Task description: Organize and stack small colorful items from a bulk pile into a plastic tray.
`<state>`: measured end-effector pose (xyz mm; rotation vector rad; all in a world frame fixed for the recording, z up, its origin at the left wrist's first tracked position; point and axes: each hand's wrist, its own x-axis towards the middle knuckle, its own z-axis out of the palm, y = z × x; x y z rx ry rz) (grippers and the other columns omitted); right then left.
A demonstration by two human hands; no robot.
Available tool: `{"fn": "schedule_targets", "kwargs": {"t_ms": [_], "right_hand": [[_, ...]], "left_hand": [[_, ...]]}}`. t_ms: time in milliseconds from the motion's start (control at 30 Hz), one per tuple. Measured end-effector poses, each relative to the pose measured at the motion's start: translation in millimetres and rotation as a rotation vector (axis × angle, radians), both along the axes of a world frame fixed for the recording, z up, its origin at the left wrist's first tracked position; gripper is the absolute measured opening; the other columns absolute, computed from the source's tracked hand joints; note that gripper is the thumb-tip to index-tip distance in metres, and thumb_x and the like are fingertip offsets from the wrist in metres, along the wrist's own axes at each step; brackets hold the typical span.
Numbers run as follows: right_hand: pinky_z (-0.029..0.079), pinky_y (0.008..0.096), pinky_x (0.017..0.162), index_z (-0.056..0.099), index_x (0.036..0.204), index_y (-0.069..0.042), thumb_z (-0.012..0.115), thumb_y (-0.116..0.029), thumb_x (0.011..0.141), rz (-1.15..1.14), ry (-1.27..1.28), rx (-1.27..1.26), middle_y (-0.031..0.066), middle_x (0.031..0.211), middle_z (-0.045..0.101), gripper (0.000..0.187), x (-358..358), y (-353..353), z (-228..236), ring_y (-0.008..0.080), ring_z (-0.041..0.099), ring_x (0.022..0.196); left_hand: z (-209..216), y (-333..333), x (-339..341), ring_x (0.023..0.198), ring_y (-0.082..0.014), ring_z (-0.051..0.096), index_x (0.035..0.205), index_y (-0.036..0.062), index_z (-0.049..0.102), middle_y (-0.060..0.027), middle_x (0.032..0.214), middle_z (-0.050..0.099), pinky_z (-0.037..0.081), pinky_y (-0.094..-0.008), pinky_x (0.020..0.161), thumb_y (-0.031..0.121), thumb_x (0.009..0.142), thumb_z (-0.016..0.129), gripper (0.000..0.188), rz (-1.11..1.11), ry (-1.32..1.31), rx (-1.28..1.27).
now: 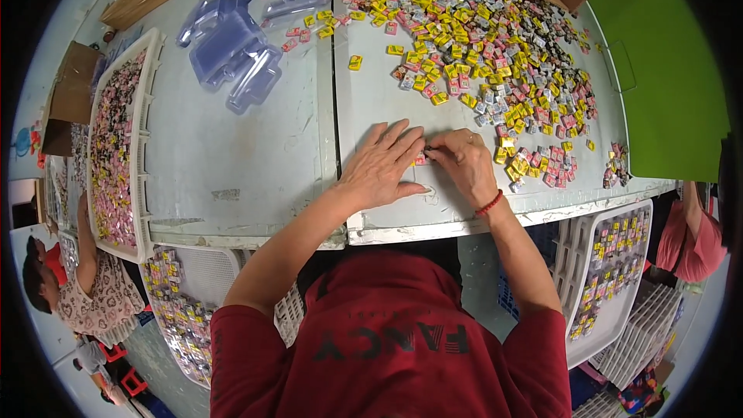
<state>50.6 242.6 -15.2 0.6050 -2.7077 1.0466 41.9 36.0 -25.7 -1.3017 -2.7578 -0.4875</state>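
My left hand (pixel 385 166) lies palm down on the table, its fingers stretched out and thumb apart. Beside it, my right hand (pixel 466 161) pinches a small dark packet (pixel 430 150) between thumb and fingertips. Under and between the hands are a small pink-and-white packet (pixel 420 159) and what looks like the edge of a clear plastic tray, mostly covered. Just right of my right hand, several yellow, pink and grey packets (pixel 534 162) lie loose, joining the large pile (pixel 495 54) that spreads toward the far side.
Clear moulded plastic trays (pixel 232 50) lie stacked at the far left. A white crate (pixel 147 147) full of small packets stands left. Below the table edge are trays of filled packs (pixel 182 302) and a rack (pixel 611 279). A person (pixel 85 286) works at left; another person's arm (pixel 691 209) shows right.
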Motion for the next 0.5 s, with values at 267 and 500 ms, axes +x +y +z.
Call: {"fn": "schedule_targets", "kwargs": {"t_ms": [267, 500], "right_hand": [[0.04, 0.0389, 0.082, 0.066, 0.087, -0.007, 0.072, -0.006, 0.072, -0.226, 0.24, 0.033, 0.0058, 0.085, 0.061, 0.016, 21.7, -21.2, -8.0, 0.0247, 0.057, 0.085], [0.039, 0.038, 0.082, 0.065, 0.089, -0.007, 0.071, -0.004, 0.074, -0.252, 0.256, 0.032, 0.0059, 0.086, 0.059, 0.016, 17.6, -11.4, 0.2, 0.0258, 0.055, 0.088]], "left_hand": [[4.5, 0.7, 0.9, 0.133, -0.0302, 0.032, 0.132, -0.0008, 0.045, -0.0132, 0.14, 0.041, 0.024, -0.046, 0.108, 0.055, 0.081, 0.06, 0.077, -0.001, -0.018, -0.05], [6.7, -6.0, -14.0, 0.129, -0.035, 0.038, 0.127, -0.0014, 0.047, -0.0161, 0.136, 0.044, 0.031, -0.0459, 0.104, 0.037, 0.079, 0.068, 0.065, -0.021, -0.146, 0.188]]}}
